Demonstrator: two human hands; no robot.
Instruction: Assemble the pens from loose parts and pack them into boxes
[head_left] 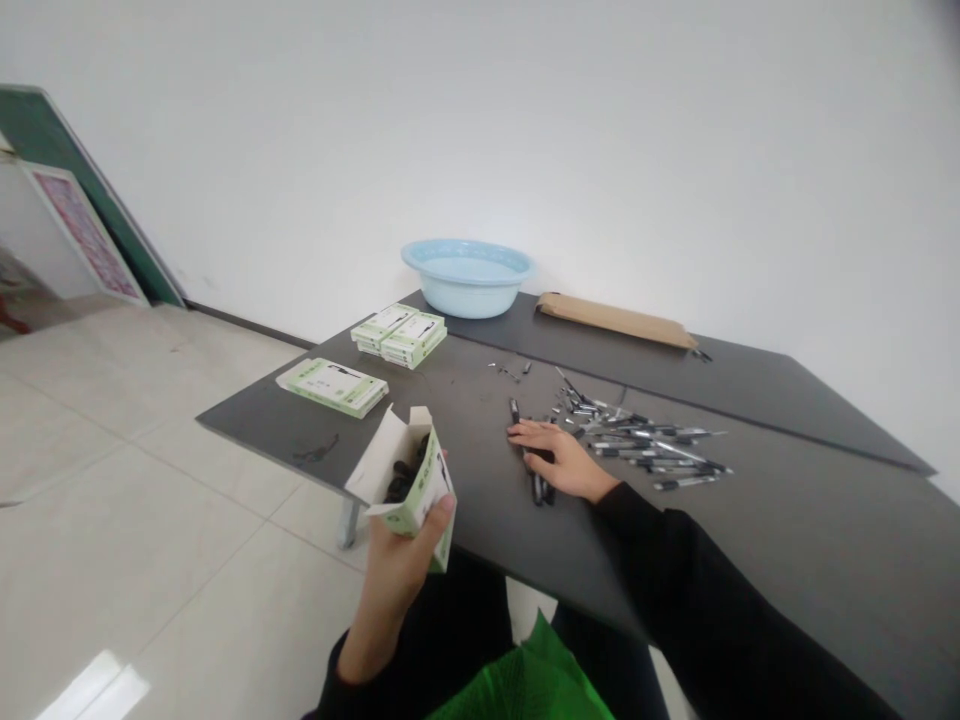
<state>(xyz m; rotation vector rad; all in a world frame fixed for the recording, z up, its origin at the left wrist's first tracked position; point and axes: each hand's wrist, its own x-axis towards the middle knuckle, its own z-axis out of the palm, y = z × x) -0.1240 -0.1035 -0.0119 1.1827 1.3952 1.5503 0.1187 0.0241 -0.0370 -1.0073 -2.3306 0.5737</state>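
My left hand (401, 565) is wrapped round an open green-and-white box (411, 478), held upright over the table's near edge, with dark pens showing inside and its flap standing up. My right hand (559, 460) lies on the dark grey table (465, 400) with fingers curled over a few black pens (537, 482). Just right of that hand lies a loose pile of several black and silver pens (645, 440).
Closed green-and-white boxes lie at the table's left: one flat (334, 386), a stack (400, 335) behind it. A light blue basin (468, 275) and a brown envelope (615, 320) stand at the back. Framed boards (82, 220) lean on the wall at left. Something green (536, 680) lies on my lap.
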